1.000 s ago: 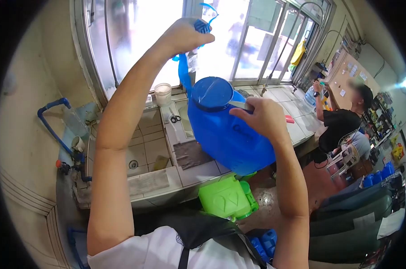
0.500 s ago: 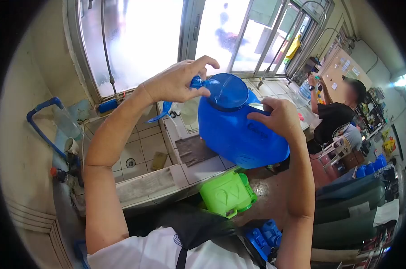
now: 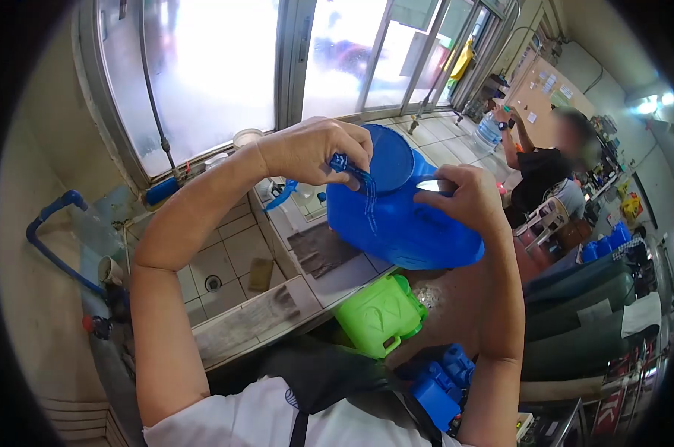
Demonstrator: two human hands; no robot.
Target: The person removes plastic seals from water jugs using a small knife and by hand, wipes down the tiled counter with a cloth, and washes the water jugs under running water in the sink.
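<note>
A large blue jug [image 3: 404, 227] with a round blue cap stands on the tiled counter, its cap side facing up. My left hand [image 3: 318, 151] pinches a blue plastic strip [image 3: 366, 186] beside the cap; part of the strip hangs over the jug's front, and a loose blue end shows below my wrist. The fingers of my right hand [image 3: 463, 195] are wrapped round the jug's handle, on the right of the cap.
A tiled sink [image 3: 236, 253] lies at the left, with a blue pipe [image 3: 57, 205] on the wall. Below the counter are a green container [image 3: 378, 316] and blue containers [image 3: 437, 391]. A seated person [image 3: 542, 171] holds a clear bottle [image 3: 489, 132] at the right.
My left hand has come down from high above the jug to beside its cap, bringing the blue strip with it. My right hand stays at the handle. The view has shifted.
</note>
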